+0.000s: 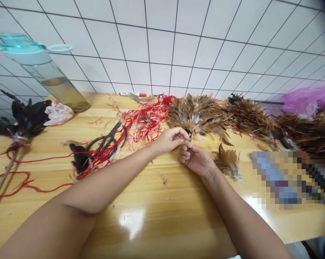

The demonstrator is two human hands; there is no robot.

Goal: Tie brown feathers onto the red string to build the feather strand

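Observation:
My left hand reaches across the wooden table, with thumb and fingers pinched together. Its fingertips meet those of my right hand, also closed in a pinch. Between them is a small feather, its dark tip showing above the fingers and the rest mostly hidden. Just beyond my hands lies a large pile of brown feathers. A small bunch of brown feathers rests beside my right wrist. To the left of my hands is a tangle of red string.
Black scissors lie among red string, near a black feather tuft. A water bottle and crumpled tissue stand back left. A stick with black feathers is far left. More feather bundles and a purple plastic bag lie right.

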